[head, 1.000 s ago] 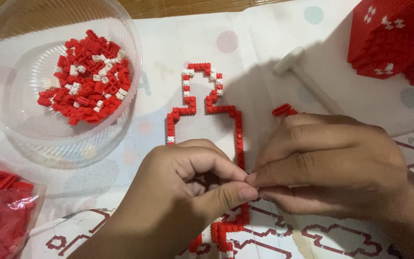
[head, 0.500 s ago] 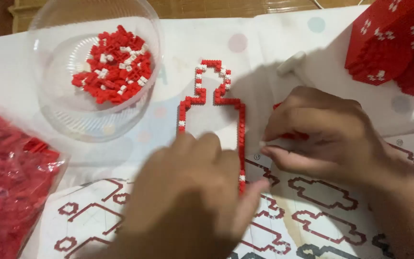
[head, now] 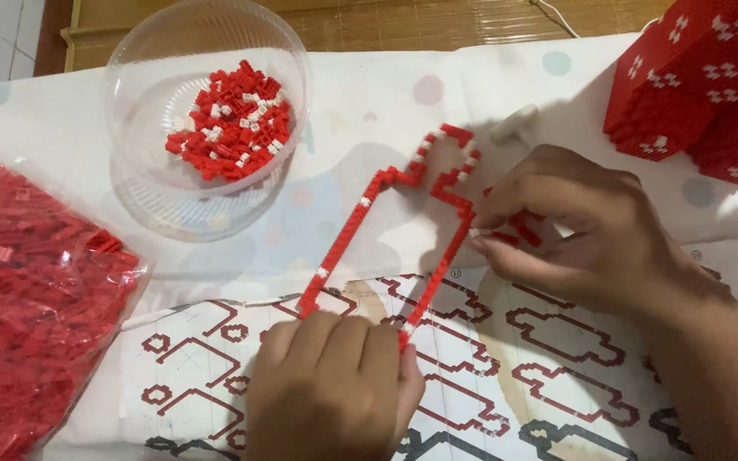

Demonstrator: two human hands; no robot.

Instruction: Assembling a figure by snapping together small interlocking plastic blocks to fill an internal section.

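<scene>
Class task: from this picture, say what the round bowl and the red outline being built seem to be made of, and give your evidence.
Round bowl: likely thin clear plastic; see-through, glossy, with ridged rings. Red outline: apparently hard plastic micro bricks, red and white; studded and slightly shiny.

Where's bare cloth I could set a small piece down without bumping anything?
Bare cloth lies between the bowl and the brick outline, and above the outline toward the white tool. The left edge is crowded by the bag of bricks; the top right by the red block. The left hand and right hand cover the printed sheet.
</scene>
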